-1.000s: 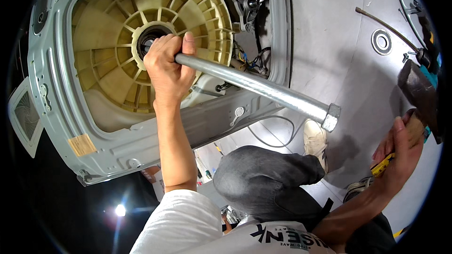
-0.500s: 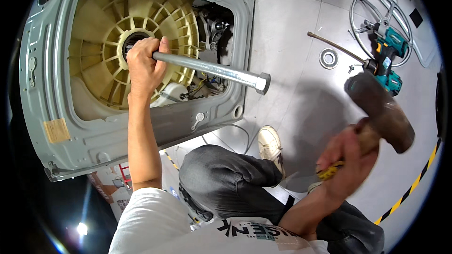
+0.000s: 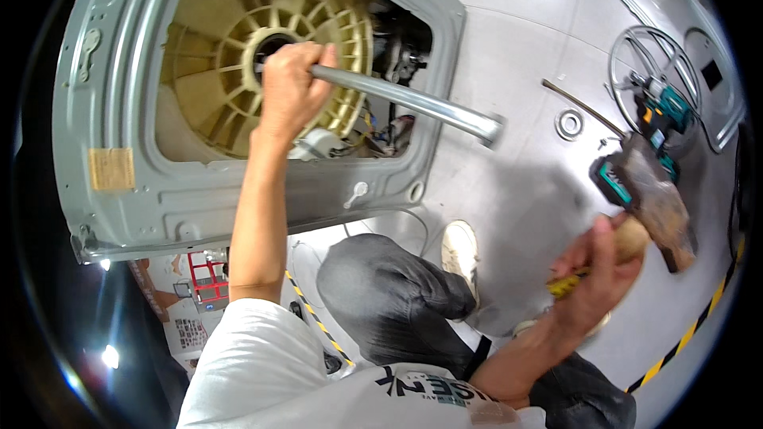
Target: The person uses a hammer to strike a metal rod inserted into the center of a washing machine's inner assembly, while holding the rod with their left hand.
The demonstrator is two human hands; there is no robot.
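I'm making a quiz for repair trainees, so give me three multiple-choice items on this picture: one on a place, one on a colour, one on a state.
1. Where does the metal pipe end at the left hand?
A. At the hub of the cream drum wheel
B. On the floor
C. In the person's lap

2. What colour is the power drill on the floor?
A. Red
B. Teal
C. White

3. What is the right hand doing?
A. Resting open on a knee
B. Holding a raised hammer
C. Gripping the pipe

Answers: 1 A, the pipe runs into the wheel's dark centre. 2 B, its body is teal with black. 3 B, the fingers wrap the handle and the blurred head is off the floor.
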